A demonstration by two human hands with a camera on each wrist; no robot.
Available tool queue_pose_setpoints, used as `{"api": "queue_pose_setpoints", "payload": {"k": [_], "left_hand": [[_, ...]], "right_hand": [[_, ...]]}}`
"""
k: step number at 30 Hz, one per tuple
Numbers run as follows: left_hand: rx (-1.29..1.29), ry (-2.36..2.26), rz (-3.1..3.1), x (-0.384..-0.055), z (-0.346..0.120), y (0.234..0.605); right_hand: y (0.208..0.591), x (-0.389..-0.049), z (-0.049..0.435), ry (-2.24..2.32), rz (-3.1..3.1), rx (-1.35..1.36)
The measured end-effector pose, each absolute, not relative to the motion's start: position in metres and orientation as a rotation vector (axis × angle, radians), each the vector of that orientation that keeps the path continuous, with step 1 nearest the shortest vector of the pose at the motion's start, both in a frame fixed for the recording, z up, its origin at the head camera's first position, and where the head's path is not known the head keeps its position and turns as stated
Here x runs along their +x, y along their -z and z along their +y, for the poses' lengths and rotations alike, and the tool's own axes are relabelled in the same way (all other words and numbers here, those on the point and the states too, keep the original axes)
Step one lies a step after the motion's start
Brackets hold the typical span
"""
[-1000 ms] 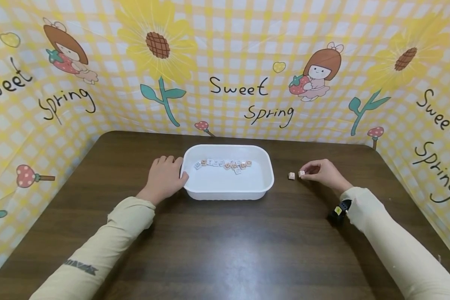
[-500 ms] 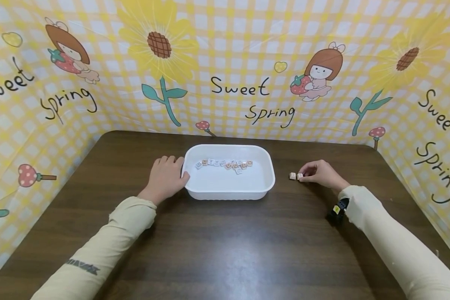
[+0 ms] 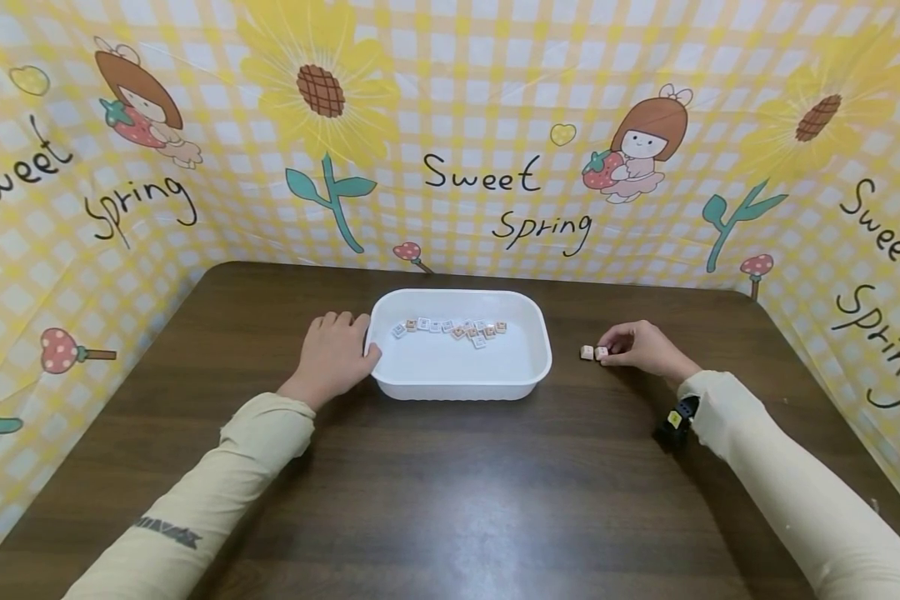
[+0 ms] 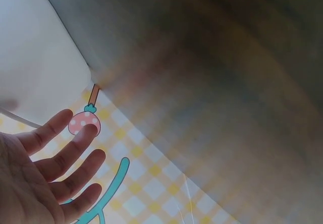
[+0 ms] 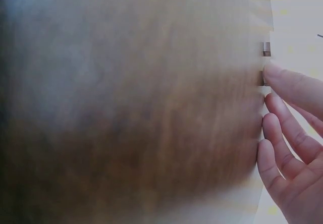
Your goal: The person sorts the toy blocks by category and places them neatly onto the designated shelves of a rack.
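At the white plastic tray (image 3: 457, 392), my left hand (image 3: 332, 354) holds the left rim, thumb over the edge and fingers along the outside. The left wrist view shows those fingers (image 4: 75, 156) spread beside the tray wall. Inside the tray lie several small square keycaps (image 3: 435, 326), white and orange, in an uneven row. Right of the tray, my right hand (image 3: 641, 346) pinches a pale keycap (image 3: 602, 353) between thumb and fingertips at the tabletop. A second pale keycap (image 3: 587, 352) sits immediately to its left. In the right wrist view the thumb (image 5: 290, 85) partly hides the held one.
The dark wooden table (image 3: 450, 500) runs back to a yellow checked cloth (image 3: 487, 108) that hangs behind it and along both sides. A black wrist device (image 3: 673, 425) sits under my right sleeve.
My right hand has brought its keycap slightly left and down, from a small gap to right beside the other one. The left hand and tray stay in place.
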State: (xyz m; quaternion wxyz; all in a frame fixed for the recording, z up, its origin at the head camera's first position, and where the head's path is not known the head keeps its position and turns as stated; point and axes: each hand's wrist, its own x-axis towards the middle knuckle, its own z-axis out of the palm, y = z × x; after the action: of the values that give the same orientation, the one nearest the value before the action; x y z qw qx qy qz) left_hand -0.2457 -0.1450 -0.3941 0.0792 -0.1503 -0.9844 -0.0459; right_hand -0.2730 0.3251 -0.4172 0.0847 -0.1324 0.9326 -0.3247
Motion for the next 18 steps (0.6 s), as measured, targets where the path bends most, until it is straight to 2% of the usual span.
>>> {"api": "queue_pose_setpoints", "payload": {"k": [12,18], "left_hand": [[-0.454,0.122,-2.956,-0.245,-0.145,0.391],[-0.452,0.111,-2.964,-0.245,-0.146,0.391]], "right_hand": [[0.413,-0.273,0.327,0.959,2.768,-0.416],[0.390,-0.272,0.340,0.978,2.774,-0.448]]}}
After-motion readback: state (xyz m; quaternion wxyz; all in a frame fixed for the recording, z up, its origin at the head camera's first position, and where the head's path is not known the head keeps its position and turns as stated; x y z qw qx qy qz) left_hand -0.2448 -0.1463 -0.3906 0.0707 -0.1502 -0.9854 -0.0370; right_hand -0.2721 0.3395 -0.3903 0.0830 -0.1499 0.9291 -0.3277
